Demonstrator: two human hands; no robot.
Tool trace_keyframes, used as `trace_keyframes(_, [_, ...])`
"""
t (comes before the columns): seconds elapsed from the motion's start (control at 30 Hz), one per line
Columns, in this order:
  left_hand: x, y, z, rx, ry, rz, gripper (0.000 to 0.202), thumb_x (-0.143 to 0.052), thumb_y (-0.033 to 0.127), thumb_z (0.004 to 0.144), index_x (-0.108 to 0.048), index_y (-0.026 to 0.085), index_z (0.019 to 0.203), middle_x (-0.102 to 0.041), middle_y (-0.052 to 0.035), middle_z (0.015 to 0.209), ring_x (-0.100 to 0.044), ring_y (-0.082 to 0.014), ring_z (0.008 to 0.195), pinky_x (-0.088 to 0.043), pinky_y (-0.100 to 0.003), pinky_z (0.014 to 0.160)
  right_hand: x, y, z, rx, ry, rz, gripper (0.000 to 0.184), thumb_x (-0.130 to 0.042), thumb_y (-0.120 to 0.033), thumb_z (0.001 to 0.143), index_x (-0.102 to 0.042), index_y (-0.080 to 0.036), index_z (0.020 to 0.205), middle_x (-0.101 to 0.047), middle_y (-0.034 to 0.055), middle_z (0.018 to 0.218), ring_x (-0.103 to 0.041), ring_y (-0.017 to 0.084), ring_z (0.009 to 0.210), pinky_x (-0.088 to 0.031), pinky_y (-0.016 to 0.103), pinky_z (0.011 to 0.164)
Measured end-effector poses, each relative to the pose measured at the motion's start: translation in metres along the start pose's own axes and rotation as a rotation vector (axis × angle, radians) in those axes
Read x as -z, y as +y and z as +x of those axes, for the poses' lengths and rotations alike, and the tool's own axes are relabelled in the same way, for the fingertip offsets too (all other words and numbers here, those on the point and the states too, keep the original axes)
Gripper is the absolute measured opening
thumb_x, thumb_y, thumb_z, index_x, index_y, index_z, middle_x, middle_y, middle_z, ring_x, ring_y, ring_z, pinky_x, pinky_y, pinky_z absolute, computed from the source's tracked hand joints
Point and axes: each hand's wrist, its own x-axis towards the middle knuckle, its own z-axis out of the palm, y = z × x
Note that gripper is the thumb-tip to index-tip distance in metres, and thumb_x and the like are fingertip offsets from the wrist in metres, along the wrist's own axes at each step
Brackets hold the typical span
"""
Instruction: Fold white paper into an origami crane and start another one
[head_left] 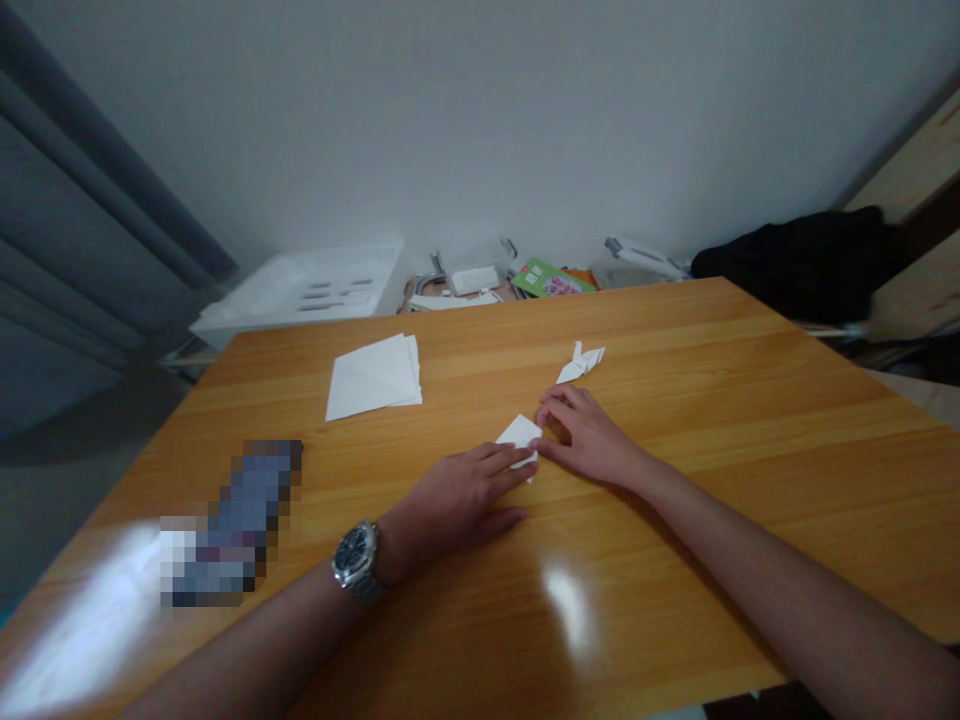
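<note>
A small folded piece of white paper (519,430) lies on the wooden table in front of me. My left hand (461,497), with a metal watch (355,557) on its wrist, rests over the near part of the paper, fingers stretched out flat and covering some of it. At the paper's right edge, the thumb of my right hand (589,437) touches down, while its other fingers are bent and held apart from the thumb. A white folded paper bird (580,362) sits just beyond my right hand.
Several white paper sheets (375,377) are stacked at the back left of the table (660,620). A pixelated dark object (244,520) lies at the left. Behind the table are a white tray (315,285), a green booklet (549,279) and black cloth (802,260).
</note>
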Motion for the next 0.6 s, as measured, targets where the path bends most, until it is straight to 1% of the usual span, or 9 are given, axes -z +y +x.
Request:
trace_keyframes(0.07, [0.0,0.0,0.0,0.002,0.005,-0.002,0.052,-0.051,0.042,0.099,-0.045,0.021,0.146,-0.046,-0.0106,0.153,-0.047,-0.0283,0.137,-0.045,-0.045,0.111,0.001,0.001,-0.002,-0.023,-0.004,-0.038,0.026,-0.075,-0.041,0.082,-0.062,-0.024,0.096,-0.057,0.0099,0.117,-0.053,0.03,0.112,-0.044,0.046,0.098])
trace_keyframes(0.17, [0.0,0.001,-0.001,0.001,0.002,-0.007,0.051,-0.049,0.044,0.1,-0.046,0.022,0.146,-0.046,-0.0095,0.153,-0.047,-0.0283,0.138,-0.045,-0.045,0.111,0.0,0.002,-0.002,-0.05,-0.016,-0.067,0.026,-0.074,-0.042,0.083,-0.061,-0.024,0.097,-0.056,0.0101,0.12,-0.052,0.03,0.114,-0.043,0.047,0.099])
trace_keyframes(0.3, [0.0,0.0,-0.001,0.009,-0.015,-0.001,0.049,-0.048,0.044,0.1,-0.049,0.022,0.144,-0.046,-0.0086,0.154,-0.046,-0.0288,0.138,-0.045,-0.045,0.111,-0.003,0.002,-0.002,-0.072,-0.008,-0.091,0.02,-0.068,-0.04,0.087,-0.061,-0.023,0.096,-0.055,0.0109,0.122,-0.051,0.031,0.117,-0.042,0.047,0.1])
trace_keyframes(0.43, [-0.001,-0.002,-0.001,-0.002,0.002,-0.009,0.048,-0.049,0.043,0.1,-0.049,0.024,0.144,-0.047,-0.0084,0.153,-0.047,-0.028,0.137,-0.044,-0.044,0.111,-0.007,0.003,0.001,-0.103,0.029,-0.133,0.015,-0.063,-0.037,0.091,-0.061,-0.023,0.093,-0.056,0.0117,0.119,-0.053,0.031,0.113,-0.043,0.048,0.097])
trace_keyframes(0.6, [-0.002,-0.002,-0.001,-0.003,0.01,-0.009,0.049,-0.048,0.044,0.1,-0.048,0.024,0.145,-0.046,-0.0096,0.153,-0.047,-0.0277,0.137,-0.044,-0.045,0.112,-0.011,0.006,0.005,-0.133,0.091,-0.183,0.01,-0.061,-0.033,0.092,-0.062,-0.023,0.09,-0.058,0.0112,0.119,-0.053,0.032,0.111,-0.043,0.05,0.096])
